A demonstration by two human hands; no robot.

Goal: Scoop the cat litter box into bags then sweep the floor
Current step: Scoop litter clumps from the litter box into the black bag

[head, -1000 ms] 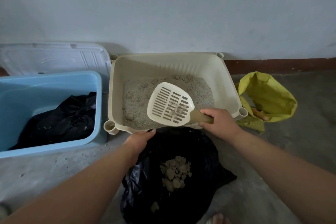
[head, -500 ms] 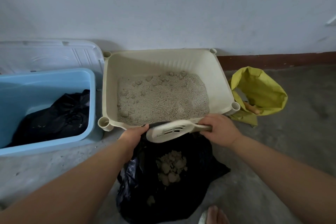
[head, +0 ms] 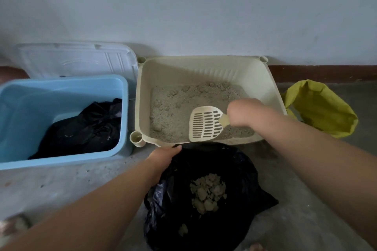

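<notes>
Scooping, seemingly: gripping empty scoop with right hand, holding bag open with left hand. Next: dig under clumps beyond right hand, sift, tip beside left hand.

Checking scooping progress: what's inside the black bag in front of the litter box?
Litter clumps piled in the black bag, one stray clump nearer the camera. Anything under the pile or in the dark folds is hidden.

One head-worn camera looks forward and down, close above the litter box by the wall.
</notes>
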